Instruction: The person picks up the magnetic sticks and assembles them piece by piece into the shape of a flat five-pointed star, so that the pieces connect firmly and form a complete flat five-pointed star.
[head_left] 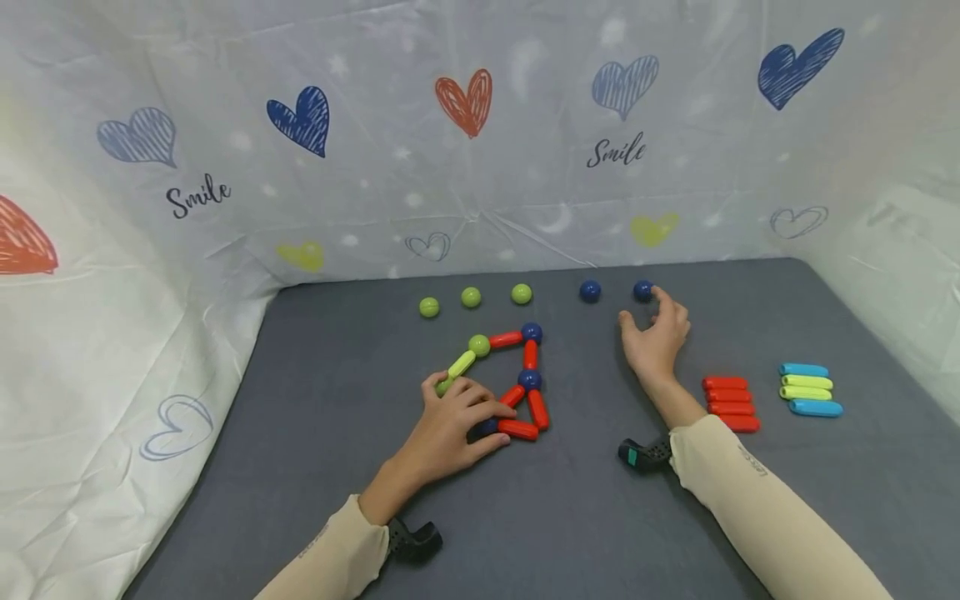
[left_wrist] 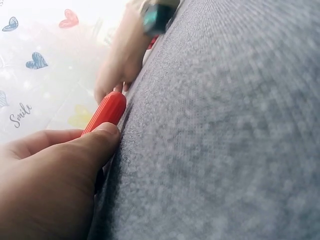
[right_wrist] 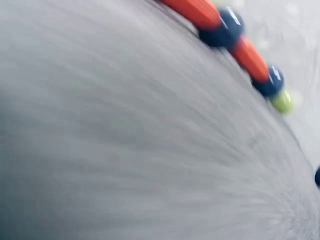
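My left hand (head_left: 450, 421) lies over the near left part of a figure of magnetic rods and balls. Thumb and fingers grip a blue ball (head_left: 482, 429), largely hidden, at the end of a red rod (head_left: 519, 429); that rod sticks out past the thumb in the left wrist view. Under the other fingers, a green ball (head_left: 443, 387) joins a yellow-green rod (head_left: 461, 364). At the far side, my right hand (head_left: 657, 337) reaches to a loose blue ball (head_left: 642, 291). Its index fingertip is at the ball, while the thumb stands apart from it.
Three loose green balls (head_left: 471, 297) and another blue ball (head_left: 590, 291) line the back of the grey table (head_left: 600, 517). Stacked red rods (head_left: 729, 396) lie beside the right forearm, with blue and yellow rods (head_left: 807, 383) farther right. A white printed curtain (head_left: 525, 192) hangs behind.
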